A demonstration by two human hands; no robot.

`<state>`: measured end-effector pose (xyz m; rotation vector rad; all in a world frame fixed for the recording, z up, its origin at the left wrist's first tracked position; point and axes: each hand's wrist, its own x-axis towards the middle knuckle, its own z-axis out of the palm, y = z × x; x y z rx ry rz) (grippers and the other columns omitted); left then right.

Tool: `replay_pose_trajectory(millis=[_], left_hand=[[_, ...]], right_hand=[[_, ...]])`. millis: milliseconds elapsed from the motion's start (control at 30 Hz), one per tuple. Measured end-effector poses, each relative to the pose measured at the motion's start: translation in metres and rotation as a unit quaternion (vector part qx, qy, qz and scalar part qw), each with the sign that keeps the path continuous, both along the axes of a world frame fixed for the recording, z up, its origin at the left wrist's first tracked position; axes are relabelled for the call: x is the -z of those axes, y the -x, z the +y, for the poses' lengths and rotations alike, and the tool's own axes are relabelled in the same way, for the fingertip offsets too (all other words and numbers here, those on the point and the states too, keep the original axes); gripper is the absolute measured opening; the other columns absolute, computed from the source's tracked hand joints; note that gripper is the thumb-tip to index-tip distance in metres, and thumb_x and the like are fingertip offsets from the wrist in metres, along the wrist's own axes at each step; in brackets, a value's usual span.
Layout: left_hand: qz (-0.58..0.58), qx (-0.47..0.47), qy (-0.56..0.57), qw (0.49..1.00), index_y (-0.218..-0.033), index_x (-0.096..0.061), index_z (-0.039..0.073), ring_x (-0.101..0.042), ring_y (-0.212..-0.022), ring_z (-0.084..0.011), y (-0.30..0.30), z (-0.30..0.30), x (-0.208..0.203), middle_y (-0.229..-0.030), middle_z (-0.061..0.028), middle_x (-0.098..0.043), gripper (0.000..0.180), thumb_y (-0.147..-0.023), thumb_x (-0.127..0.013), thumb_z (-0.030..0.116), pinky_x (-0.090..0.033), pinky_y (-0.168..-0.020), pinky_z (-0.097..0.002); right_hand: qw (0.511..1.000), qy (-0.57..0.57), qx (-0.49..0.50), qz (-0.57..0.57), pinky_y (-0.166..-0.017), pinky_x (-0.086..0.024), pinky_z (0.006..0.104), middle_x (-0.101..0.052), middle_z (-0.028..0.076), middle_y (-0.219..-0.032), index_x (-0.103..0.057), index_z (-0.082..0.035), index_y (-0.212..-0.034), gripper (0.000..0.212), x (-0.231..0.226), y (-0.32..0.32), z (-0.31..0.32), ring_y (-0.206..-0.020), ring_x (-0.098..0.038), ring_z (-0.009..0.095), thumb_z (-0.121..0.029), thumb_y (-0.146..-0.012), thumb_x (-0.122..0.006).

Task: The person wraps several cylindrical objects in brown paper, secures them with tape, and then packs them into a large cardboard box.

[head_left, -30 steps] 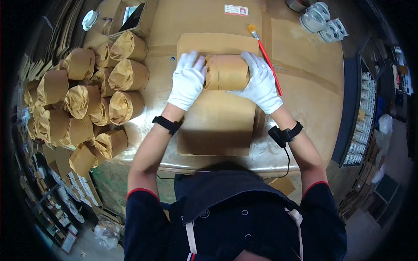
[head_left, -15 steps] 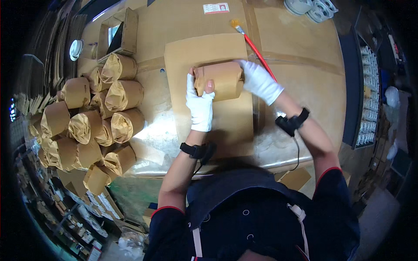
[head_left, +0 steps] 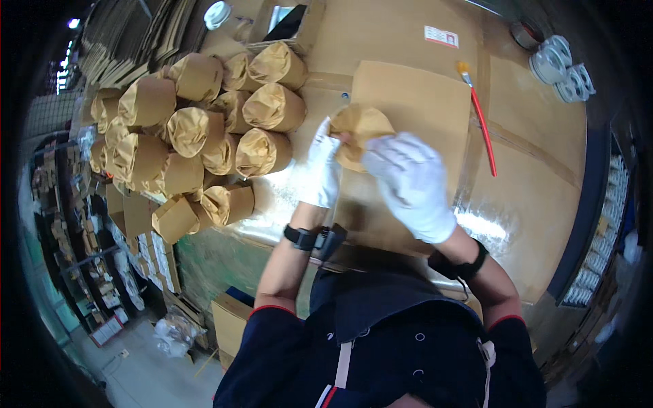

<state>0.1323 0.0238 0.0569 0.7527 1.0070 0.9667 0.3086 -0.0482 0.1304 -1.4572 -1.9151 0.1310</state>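
A short round bundle wrapped in brown paper is tilted up above the cardboard sheet, one round face showing. Gripping its left side is my left hand, in a white glove with bare fingertips, the thumb against the paper. My right hand, also in a white glove, is at the bundle's lower right, back of the hand up. Its fingers are stretched toward the paper and slightly blurred; they overlap the bundle's edge, and whether they press on it I cannot tell.
Several similar wrapped bundles are piled at the table's left. To the right lies a red-handled brush. White metal-looking parts stand at the far right, a card at the back, a wooden box behind the pile.
The bundle has turned from lying sideways to showing a round face. My right hand has come from its far right end round to its near side. The whole view has shifted and turned.
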Motion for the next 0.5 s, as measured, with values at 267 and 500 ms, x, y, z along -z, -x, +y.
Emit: replay_pose_trajectory(millis=[267, 500], left_hand=[[-0.025, -0.058, -0.006, 0.998, -0.127, -0.048, 0.014, -0.048, -0.128, -0.0380, 0.082, 0.129, -0.096, -0.139, -0.0136, -0.048, 0.044, -0.095, -0.048, 0.045, -0.051, -0.092, -0.0587], [0.130, -0.012, 0.049, 0.990, -0.145, -0.036, 0.010, -0.051, -0.127, -0.0355, 0.133, 0.195, -0.079, -0.145, -0.0156, -0.045, 0.062, -0.099, -0.045, 0.050, -0.059, -0.089, -0.0480]], right_hand=[[0.919, 0.152, 0.213, 0.294, -0.086, -0.055, 0.0313, -0.074, 0.009, -0.104, -0.072, -0.003, -0.109, 0.023, 0.057, -0.117, -0.059, -0.095, -0.070, 0.021, 0.001, -0.088, -0.063], [0.803, 0.179, 0.330, 0.463, -0.089, -0.054, 0.0279, -0.073, 0.013, -0.103, -0.066, 0.007, -0.116, 0.029, 0.067, -0.193, -0.068, -0.095, -0.069, 0.018, 0.004, -0.091, -0.053]])
